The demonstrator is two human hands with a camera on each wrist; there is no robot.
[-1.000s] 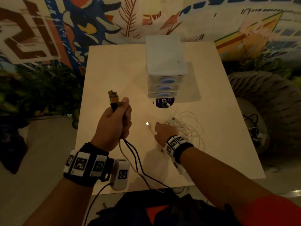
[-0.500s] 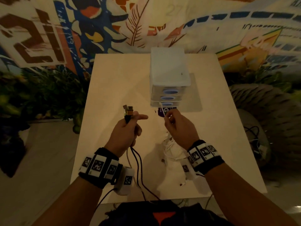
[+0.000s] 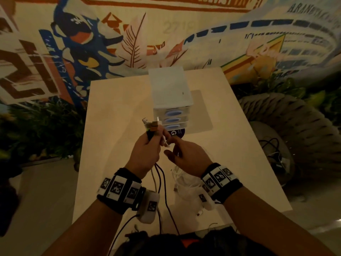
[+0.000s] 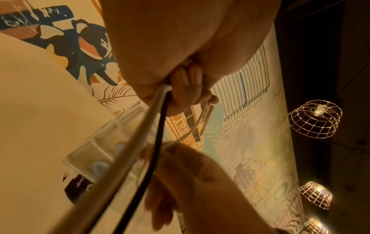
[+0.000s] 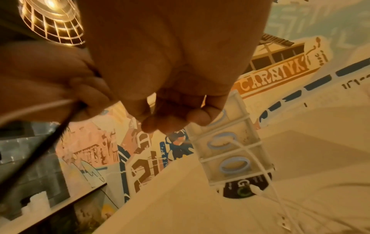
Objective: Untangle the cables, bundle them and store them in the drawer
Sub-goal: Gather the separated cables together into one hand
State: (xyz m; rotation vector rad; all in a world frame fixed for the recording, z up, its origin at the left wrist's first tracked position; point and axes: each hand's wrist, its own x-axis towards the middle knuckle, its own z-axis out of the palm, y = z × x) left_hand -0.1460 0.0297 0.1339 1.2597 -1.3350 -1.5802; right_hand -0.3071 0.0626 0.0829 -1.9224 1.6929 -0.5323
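My left hand (image 3: 145, 150) is raised over the table and grips a bunch of cable ends: a black cable (image 3: 163, 182) with a gold plug (image 3: 154, 126) and a white cable (image 3: 154, 179), both hanging toward me. My right hand (image 3: 186, 154) is close beside it, fingers curled. In the left wrist view a thin white cable (image 4: 197, 121) runs from my left fingers down into my right hand (image 4: 190, 174), which pinches it. More white cable lies in a loose pile (image 3: 182, 180) on the table under my right wrist. The white drawer unit (image 3: 170, 100) stands just beyond, drawers closed.
The pale table (image 3: 114, 111) ends in edges on the left, on the right and near my body. A dark round disc (image 3: 176, 133) lies in front of the drawers. A woven pouf (image 3: 295, 126) sits off the table's right side, plants (image 3: 46, 126) to its left.
My right hand lifted a white cable end from the table and brought it up beside my left hand. My left hand now grips a white plug along with the black cable.
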